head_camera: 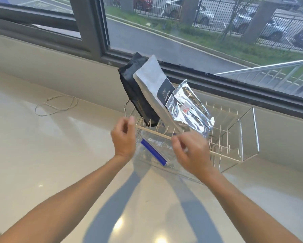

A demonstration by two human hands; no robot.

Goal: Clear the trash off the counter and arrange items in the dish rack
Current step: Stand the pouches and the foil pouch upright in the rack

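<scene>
A wire dish rack (pixel 248 137) stands on the pale counter (pixel 59 155) below the window. Three pouches lean in its left half: a black bag (pixel 135 95), a white coffee bag (pixel 152 85) and a crinkled silver foil bag (pixel 189 109). A clear zip bag with a blue seal strip (pixel 153 152) hangs at the rack's front left corner, between my hands. My left hand (pixel 123 135) curls its fingers at the bag's left edge. On the right, my right hand (pixel 189 151) pinches its top edge. Both hands are blurred.
A loop of thin cord (pixel 56 105) lies on the counter at the left. The rack's right half holds only bare pegs (pixel 222 137). A raised ledge and a dark window frame (pixel 94 41) run behind the rack.
</scene>
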